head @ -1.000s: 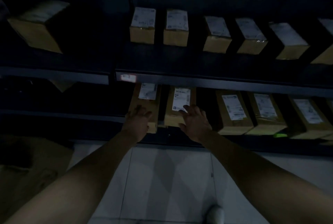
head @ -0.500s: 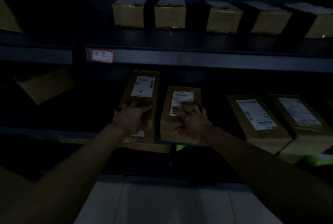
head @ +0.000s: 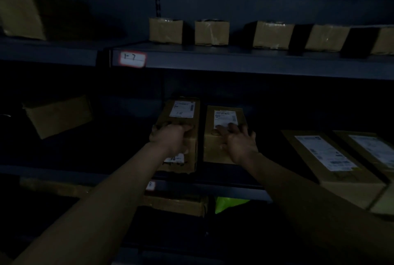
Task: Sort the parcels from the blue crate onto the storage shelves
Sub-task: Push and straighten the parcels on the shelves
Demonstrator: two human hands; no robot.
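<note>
**Two boxes, a hand on each, long axes pointing inward**

We have a hand on each of two boxes on the middle shelf (head: pixel 213 185). Our left hand (head: pixel 170 139) grips the near end of the left box (head: pixel 181 111), fingers curled over its top. Our right hand (head: pixel 238 143) lies open on the right box (head: pixel 223 115), fingers spread flat across the lower part of its label. The boxes sit side by side with a narrow gap between them, below the upper shelf (head: pixel 255 64) that carries the tag (head: pixel 132 59) marked 1-7.

What the next move turns on is how the boxes lie. Each has its long axis running front to back, straight away from the hand on it, and each hand sits at the near end. The left box reaches nearer the shelf's front lip than the right one. We judge the step to be settling them in place, so any push should go along that axis, into the shelf. A sideways shove could close the gap and skew a box. In this dim light we cannot tell how deep the shelf runs behind them.
</note>
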